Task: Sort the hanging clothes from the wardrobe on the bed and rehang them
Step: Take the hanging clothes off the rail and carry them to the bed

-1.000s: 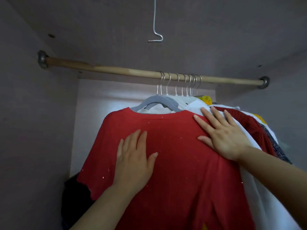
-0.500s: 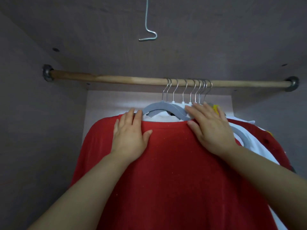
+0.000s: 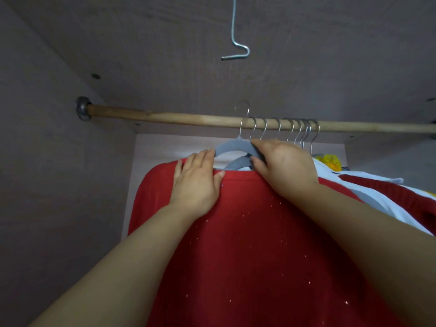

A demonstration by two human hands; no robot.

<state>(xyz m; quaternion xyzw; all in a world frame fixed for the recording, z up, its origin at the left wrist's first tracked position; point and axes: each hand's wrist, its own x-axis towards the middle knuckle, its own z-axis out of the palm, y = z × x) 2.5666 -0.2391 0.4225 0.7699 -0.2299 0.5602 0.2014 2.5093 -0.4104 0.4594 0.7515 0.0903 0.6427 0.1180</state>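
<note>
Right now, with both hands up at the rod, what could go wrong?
1. The right hand pinches two stacked grey hangers; lifting may bring off the wrong one.
2. The other hooks crowd together on the rod, so the raised hook could snag a neighbour.
3. The left hand only rests flat on the red shirt, which could slide off its hanger.

A bent metal wire [image 3: 233,20] hangs from above.
</note>
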